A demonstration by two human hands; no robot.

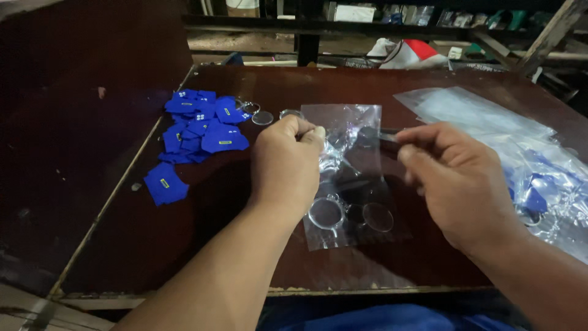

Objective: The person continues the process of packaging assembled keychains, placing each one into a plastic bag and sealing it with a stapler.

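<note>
A person's two bare hands work over a dark reddish-brown table (202,245), seen from above. The left hand (286,162) is closed, thumb and forefinger pinching the upper left edge of a clear plastic bag (349,184) that lies flat near the middle of the table and reaches toward its near edge. The right hand (456,178) is curled, fingertips pressed together on a thin dark object at the bag's upper right edge; what that object is cannot be made out. Inside the bag, toward its near end, sit clear round discs (352,214), at least two, one with a small loop.

Toward the far left corner lies a heap of blue shirt-shaped pieces (202,129), each with a small yellow or white mark; one blue piece (165,182) lies apart, nearer the left edge. Just beside the heap, a few loose clear discs (262,116) rest on the wood.

Along the right edge sprawls a pile of clear bags (520,153), some with blue pieces inside, cut off by the frame.

Beyond the far edge, dim shelving (367,24) and a red-and-white cloth (410,54) are hard to make out.
</note>
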